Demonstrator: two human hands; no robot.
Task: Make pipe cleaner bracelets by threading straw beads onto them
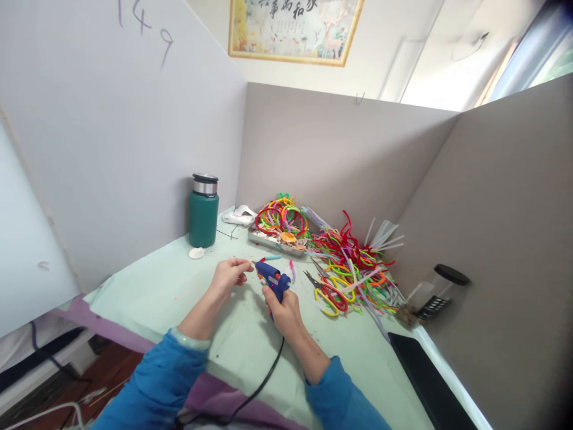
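Observation:
My right hand [283, 307] is wrapped round the handle of a blue glue gun [271, 278], whose black cord runs down over the table's front edge. The gun's nozzle points left, towards the fingertips of my left hand [230, 276]. The left fingers are pinched together at the nozzle tip, on something too small to make out. Just behind the gun lie a short light-blue piece [271, 258] and a pink and purple piece [292, 270].
A green bottle [203, 215] stands at the back left. A metal tray [280, 243] holds colourful rings. Scissors [333, 297] lie right of the gun beside heaped pipe cleaners [349, 251]. A clear jar [441, 292] and black slab [425, 376] are at the right, by grey partitions.

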